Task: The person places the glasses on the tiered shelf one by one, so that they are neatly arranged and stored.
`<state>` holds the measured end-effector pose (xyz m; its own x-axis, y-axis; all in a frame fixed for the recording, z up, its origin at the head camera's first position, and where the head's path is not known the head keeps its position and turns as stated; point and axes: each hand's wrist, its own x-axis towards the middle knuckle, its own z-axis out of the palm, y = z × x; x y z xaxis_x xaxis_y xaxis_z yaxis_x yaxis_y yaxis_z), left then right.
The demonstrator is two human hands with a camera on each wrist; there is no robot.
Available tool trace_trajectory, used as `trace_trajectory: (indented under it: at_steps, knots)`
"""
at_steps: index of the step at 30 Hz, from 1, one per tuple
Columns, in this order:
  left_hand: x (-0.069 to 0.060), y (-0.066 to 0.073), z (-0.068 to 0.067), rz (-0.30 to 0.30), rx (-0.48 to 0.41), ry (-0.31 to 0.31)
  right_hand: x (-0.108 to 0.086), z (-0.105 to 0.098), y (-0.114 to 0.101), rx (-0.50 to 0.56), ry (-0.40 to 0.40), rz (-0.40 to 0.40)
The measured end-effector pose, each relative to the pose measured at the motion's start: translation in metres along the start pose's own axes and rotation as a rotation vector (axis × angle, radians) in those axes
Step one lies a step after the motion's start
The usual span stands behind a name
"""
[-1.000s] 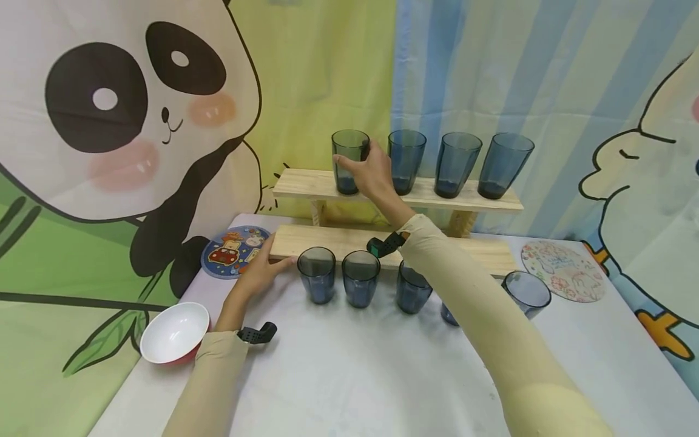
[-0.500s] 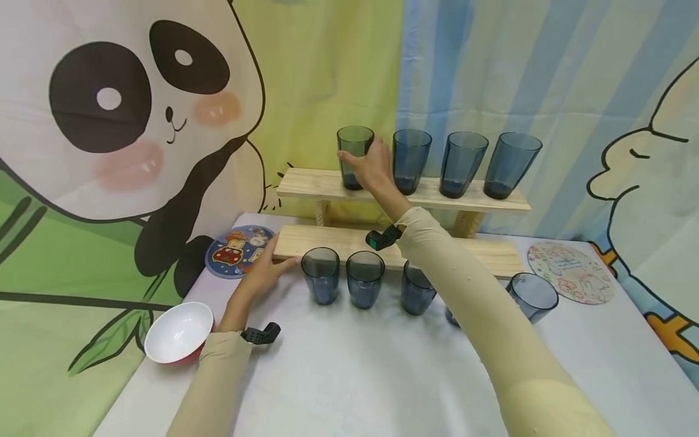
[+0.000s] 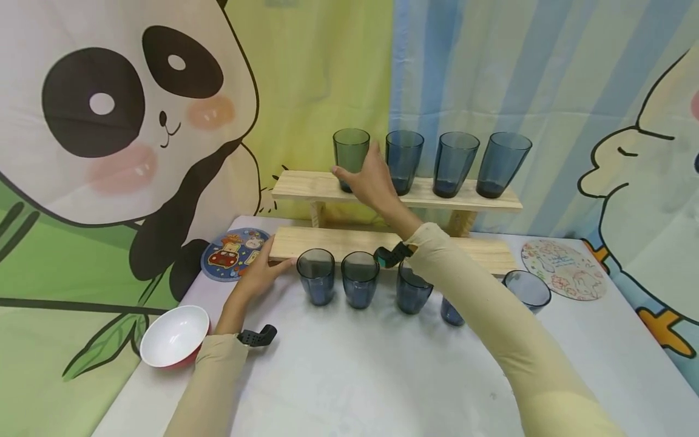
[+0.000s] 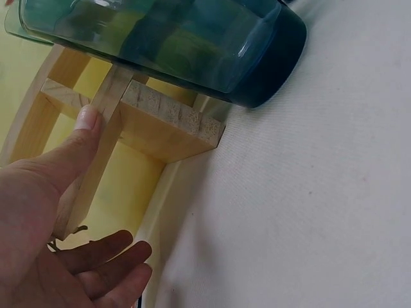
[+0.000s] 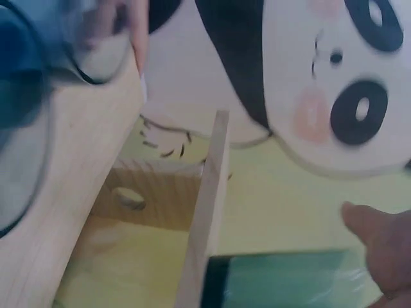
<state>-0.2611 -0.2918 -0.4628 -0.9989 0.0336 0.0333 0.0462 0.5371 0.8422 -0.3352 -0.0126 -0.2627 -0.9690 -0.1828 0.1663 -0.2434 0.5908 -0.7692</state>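
My right hand (image 3: pixel 375 182) is at the leftmost tall blue-grey glass (image 3: pixel 348 145), which stands upright on the top plank of a wooden two-tier shelf (image 3: pixel 295 184). Its thumb sits in front of that glass and its fingers on the right side. In the right wrist view the thumb (image 5: pixel 379 247) is spread away from the glass (image 5: pixel 289 279). My left hand (image 3: pixel 255 276) rests at the left end of the lower plank (image 3: pixel 327 241). There its thumb (image 4: pixel 82 131) touches the plank, while the other fingers hang loosely bent beyond the end.
Three more glasses (image 3: pixel 404 158) share the top plank. Several glasses (image 3: pixel 317 282) stand on the white table in front of the lower plank. A white bowl (image 3: pixel 175 337) is at left. Round mats lie left (image 3: pixel 232 255) and right (image 3: pixel 562 267).
My right hand has loosened from the leftmost top glass, its thumb dropping lower and its wrist drawing back slightly. The glass stays on the plank. My left hand keeps its place.
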Motion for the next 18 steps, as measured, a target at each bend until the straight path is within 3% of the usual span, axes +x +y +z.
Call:
trace_trajectory:
  at_steps: [5, 9, 13, 18]
  knots:
    - [-0.001, 0.001, 0.0, 0.001, 0.0, 0.009, -0.048, -0.023, -0.004, -0.103, -0.177, -0.077]
    - [-0.001, -0.001, -0.001, -0.004, 0.008, 0.005, -0.09, -0.059, 0.007, -0.125, -0.233, -0.13]
    - [-0.001, 0.0, 0.0, -0.004, 0.006, -0.001, -0.126, -0.102, 0.036, -0.039, -0.225, -0.144]
    - [-0.002, 0.004, 0.0, 0.006, -0.006, 0.001, -0.169, -0.144, 0.081, -0.006, -0.123, -0.124]
